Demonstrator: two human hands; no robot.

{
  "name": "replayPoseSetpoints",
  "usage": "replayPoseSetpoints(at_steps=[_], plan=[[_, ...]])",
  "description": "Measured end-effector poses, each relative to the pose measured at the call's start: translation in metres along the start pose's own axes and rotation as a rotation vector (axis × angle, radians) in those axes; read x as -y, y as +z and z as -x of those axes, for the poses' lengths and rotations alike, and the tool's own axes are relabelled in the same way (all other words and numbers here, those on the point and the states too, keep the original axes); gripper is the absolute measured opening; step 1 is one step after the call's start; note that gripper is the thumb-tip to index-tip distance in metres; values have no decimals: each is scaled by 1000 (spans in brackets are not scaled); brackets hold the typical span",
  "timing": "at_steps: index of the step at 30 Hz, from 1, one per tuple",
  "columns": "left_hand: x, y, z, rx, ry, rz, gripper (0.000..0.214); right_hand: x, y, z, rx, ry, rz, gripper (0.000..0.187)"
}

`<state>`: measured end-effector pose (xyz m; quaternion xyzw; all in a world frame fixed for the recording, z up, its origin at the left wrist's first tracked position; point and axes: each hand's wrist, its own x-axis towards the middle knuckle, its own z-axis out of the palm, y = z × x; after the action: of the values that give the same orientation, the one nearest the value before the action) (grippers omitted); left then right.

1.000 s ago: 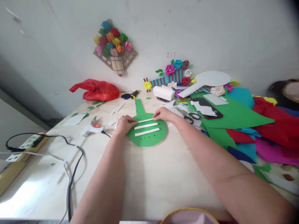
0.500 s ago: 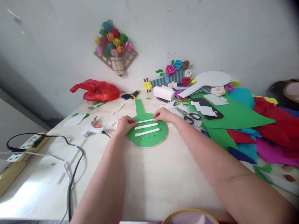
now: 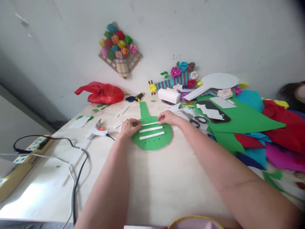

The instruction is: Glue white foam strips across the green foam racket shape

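Note:
A green paper cut-out point(image 3: 153, 143), round with a narrow handle, lies flat on the table. Three white strips cross it. My left hand point(image 3: 128, 127) pinches the left end of the top white strip point(image 3: 150, 123), and my right hand point(image 3: 168, 117) pinches its right end, pressing it onto the green shape. The two lower strips point(image 3: 151, 132) lie free of my fingers.
A white glue gun point(image 3: 96, 132) lies left of my left hand, its black cable running to a power strip point(image 3: 26, 149). Scissors point(image 3: 197, 120), a dark tablet point(image 3: 213, 111), coloured paper sheets point(image 3: 250, 124) crowd the right. A red bag point(image 3: 101, 93) and white roll point(image 3: 168, 95) sit behind.
Both hands stay pinched on the ends of the top strip. Only the camera view has shifted slightly, moving everything a little to the right.

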<state>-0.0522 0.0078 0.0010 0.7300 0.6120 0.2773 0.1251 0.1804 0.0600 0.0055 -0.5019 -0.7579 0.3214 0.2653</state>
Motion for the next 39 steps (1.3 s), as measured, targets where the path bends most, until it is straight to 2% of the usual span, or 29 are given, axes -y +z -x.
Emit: replayPoseSetpoints(at_steps=[3,6,9,14,16,20,23,28,32,39], plan=[[-4,-2,2,-84,-43,49,31,3,-2,3,-10,-5,-21,19],[-3,-2,1,-278,-103,51,29,6,-5,6,-47,26,-46,18],[1,-2,-2,-446,-162,3,28,8,-8,7,-147,44,-31,17],[0,-3,-5,-584,-293,-30,28,6,-7,2,-239,-1,22,19],[-3,-6,-6,-584,-396,-37,27,4,-5,0,-249,-25,26,20],[-4,-15,-12,-502,-617,-4,24,5,-1,-1,-254,-58,16,21],[-2,-24,-20,-461,-679,-52,24,7,1,0,-251,-78,22,22],[8,-33,-38,-388,-699,-180,23,15,3,2,-235,-101,26,20],[23,-34,-56,-318,-691,-208,32,22,4,3,-196,-172,4,19],[45,-25,-83,-234,-565,-347,33,29,5,5,-173,-186,-6,18]])
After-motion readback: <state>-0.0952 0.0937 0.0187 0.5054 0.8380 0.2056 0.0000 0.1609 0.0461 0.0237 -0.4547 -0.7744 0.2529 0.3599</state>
